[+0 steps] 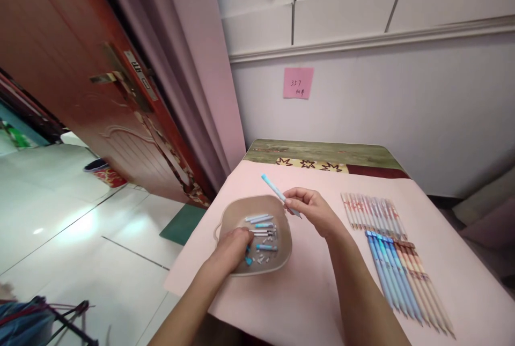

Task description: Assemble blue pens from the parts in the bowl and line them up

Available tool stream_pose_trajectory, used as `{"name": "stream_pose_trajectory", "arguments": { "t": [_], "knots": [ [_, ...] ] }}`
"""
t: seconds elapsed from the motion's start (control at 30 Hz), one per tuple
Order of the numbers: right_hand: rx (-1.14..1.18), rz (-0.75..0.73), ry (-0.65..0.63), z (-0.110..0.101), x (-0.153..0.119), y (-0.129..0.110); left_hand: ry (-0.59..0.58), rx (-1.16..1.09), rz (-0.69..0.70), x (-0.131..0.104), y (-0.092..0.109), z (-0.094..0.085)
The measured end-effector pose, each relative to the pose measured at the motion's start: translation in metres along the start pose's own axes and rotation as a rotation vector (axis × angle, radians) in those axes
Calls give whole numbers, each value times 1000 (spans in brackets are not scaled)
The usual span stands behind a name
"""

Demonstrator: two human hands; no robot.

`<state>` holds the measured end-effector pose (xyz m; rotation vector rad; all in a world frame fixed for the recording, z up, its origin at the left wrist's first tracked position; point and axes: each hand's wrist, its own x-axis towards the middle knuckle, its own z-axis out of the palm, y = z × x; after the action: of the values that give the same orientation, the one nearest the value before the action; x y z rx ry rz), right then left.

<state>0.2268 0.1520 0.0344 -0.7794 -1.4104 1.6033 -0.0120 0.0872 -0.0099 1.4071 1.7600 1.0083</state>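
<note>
Over the brown tray (281, 260), left hand (231, 249) fingers curl into small pen parts (261, 230); right hand (311, 212) fingers pinch a blue pen (273, 188).

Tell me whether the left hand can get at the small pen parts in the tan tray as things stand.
Probably yes. The left hand already reaches into the tan tray, its fingers right at the small pen parts. Nothing covers the tray, and the right hand, holding a blue pen, stays beside it.
</note>
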Motion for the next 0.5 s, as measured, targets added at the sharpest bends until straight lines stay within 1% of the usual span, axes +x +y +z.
{"name": "stream_pose_trajectory", "arguments": {
  "t": [0.1,0.17,0.2,0.27,0.33,0.4,0.5],
  "knots": [
    [-27,19,-23,-3,0,2,-75,39,68,2,9,-7],
    [-72,19,-25,-7,0,4,-84,-41,92,0,22,-10],
    [-99,17,-24,-9,0,5,-86,-147,87,-2,29,-11],
    [-154,16,-31,-12,-1,5,-25,-440,23,-6,45,-10],
    [-206,23,-49,-14,-2,5,35,-649,-21,-10,58,-6],
    [-253,29,-63,-14,-4,3,80,-759,-11,-13,65,-2],
    [-291,26,-74,-14,-7,0,126,-804,29,-14,66,2]
  ]
}}
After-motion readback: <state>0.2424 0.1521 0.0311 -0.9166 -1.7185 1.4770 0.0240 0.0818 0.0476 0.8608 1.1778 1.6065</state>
